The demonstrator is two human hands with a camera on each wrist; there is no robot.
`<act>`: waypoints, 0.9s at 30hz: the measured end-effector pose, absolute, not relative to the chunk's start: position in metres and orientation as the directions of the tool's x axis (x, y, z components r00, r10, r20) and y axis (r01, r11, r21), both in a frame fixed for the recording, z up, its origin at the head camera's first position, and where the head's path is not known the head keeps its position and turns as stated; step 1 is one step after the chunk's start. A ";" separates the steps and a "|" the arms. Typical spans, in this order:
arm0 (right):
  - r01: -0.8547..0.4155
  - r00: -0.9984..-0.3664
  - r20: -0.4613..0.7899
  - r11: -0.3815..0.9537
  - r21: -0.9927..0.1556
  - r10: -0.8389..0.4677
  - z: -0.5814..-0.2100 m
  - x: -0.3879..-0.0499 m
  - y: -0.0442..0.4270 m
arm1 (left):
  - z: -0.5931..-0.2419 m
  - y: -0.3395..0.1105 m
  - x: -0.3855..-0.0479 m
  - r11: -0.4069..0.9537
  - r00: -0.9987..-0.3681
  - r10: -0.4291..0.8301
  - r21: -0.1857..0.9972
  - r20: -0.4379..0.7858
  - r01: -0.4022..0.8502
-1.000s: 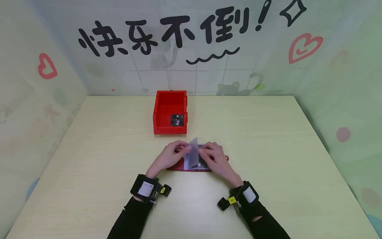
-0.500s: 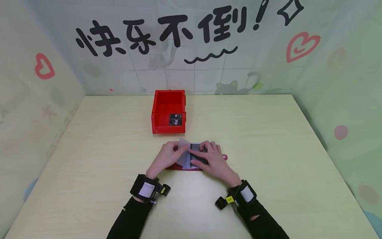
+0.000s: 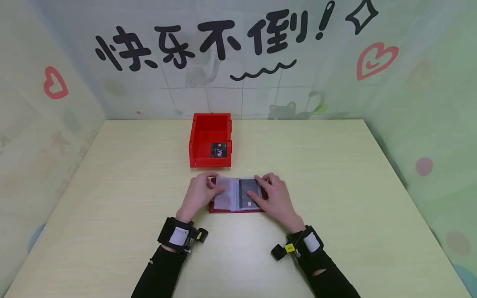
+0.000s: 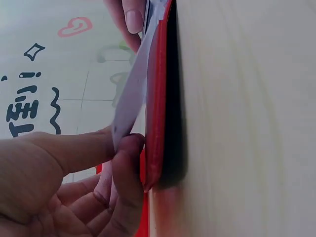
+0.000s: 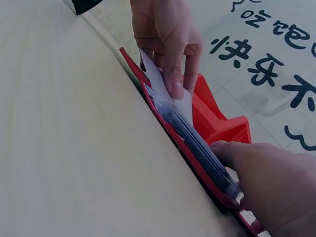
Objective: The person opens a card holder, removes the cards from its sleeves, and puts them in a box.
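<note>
A red card holder (image 3: 238,211) lies spread flat on the table, its clear plastic sleeves turned to a pair of pages. On the left is a pale translucent sleeve (image 3: 224,198). My left hand (image 3: 197,192) pinches its outer edge between thumb and finger, and in the left wrist view the sleeve (image 4: 133,94) stands tilted up off the red cover. A dark card (image 3: 246,194) shows in the right-hand sleeve. My right hand (image 3: 276,198) grips the right side of the holder, its thumb on that sleeve. The right wrist view shows the thick stack of sleeves (image 5: 197,145) edge-on.
A red plastic bin (image 3: 210,162) stands just behind the card holder. Inside, near its front right, lies a black card (image 3: 218,150) marked "Vip". Printed cloth walls (image 3: 238,97) border the pale wooden table (image 3: 316,165) at the back and sides.
The translucent sleeve, upright a second ago, has swung over to the left with my left hand. My right hand reached toward the middle, then drew back to the right, leaving the dark card more exposed.
</note>
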State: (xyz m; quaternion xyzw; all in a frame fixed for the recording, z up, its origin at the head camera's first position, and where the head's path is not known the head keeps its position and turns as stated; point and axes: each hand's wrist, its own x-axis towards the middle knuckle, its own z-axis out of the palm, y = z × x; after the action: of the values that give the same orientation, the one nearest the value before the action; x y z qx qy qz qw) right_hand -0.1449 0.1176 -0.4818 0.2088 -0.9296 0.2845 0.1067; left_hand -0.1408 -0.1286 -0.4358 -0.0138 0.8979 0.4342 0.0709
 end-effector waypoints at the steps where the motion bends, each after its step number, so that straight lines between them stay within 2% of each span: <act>1: -0.438 -0.895 0.315 0.761 -0.479 -0.316 -0.482 -0.145 0.119 | -0.436 -0.129 -0.141 0.630 -0.990 0.029 0.772 -0.138 -0.089; 8: -0.413 -0.907 0.286 0.784 -0.464 -0.309 -0.483 -0.147 0.123 | -0.435 -0.126 -0.139 0.727 -0.997 -0.011 0.684 -0.077 -0.061; 12: -0.429 -0.899 0.298 0.779 -0.458 -0.321 -0.482 -0.146 0.121 | -0.433 -0.115 -0.136 0.725 -0.998 0.057 0.688 -0.012 0.033; 16: -0.426 -0.901 0.290 0.781 -0.457 -0.323 -0.481 -0.144 0.116 | -0.436 -0.104 -0.134 0.667 -0.988 0.153 0.739 -0.017 0.090; 27: -0.420 -0.905 0.266 0.790 -0.446 -0.331 -0.480 -0.140 0.108 | -0.439 -0.098 -0.134 0.650 -0.987 0.127 0.760 -0.094 0.011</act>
State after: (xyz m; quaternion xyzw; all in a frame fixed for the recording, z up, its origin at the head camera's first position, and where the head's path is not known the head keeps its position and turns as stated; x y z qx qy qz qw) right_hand -0.1402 0.1079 -0.4798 0.1992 -0.9421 0.2554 0.0873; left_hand -0.1340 -0.0982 -0.4389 0.0383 0.9057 0.4164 0.0697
